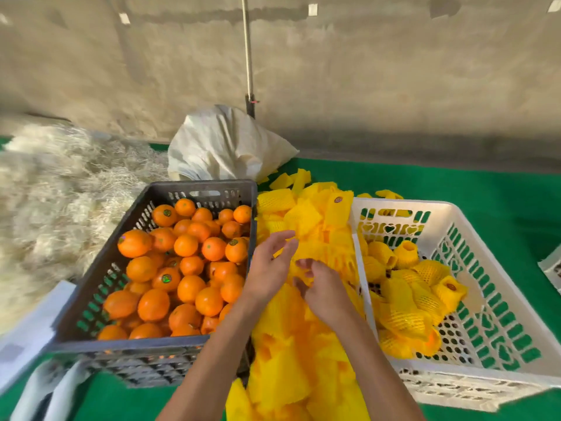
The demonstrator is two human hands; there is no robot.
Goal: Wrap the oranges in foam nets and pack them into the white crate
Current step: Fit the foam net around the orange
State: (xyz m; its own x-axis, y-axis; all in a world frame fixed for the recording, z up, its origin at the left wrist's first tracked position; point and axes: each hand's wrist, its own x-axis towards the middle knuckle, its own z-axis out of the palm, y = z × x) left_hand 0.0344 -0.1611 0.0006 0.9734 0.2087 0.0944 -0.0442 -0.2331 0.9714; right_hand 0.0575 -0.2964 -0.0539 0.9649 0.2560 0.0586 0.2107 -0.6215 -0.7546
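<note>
Illumination is bright, warm and diffuse, with no single source visible. Shadows are soft: a dim band runs along the base of the far wall [394, 71], and shade lies inside the dark crate [194, 189] at its near wall. The yellow foam nets [303, 344] are oversaturated, with mesh detail lost in the near pile. Motion blur smears the straw-like heap [54, 189] at left and the near corners. Wide-angle distortion bows the white crate [516, 268] and wall edges.

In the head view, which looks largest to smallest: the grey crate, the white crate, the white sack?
Grey crate and white crate: look alike in size, and the white one is cut by the frame, so no ranking.
White sack: smallest.
</note>
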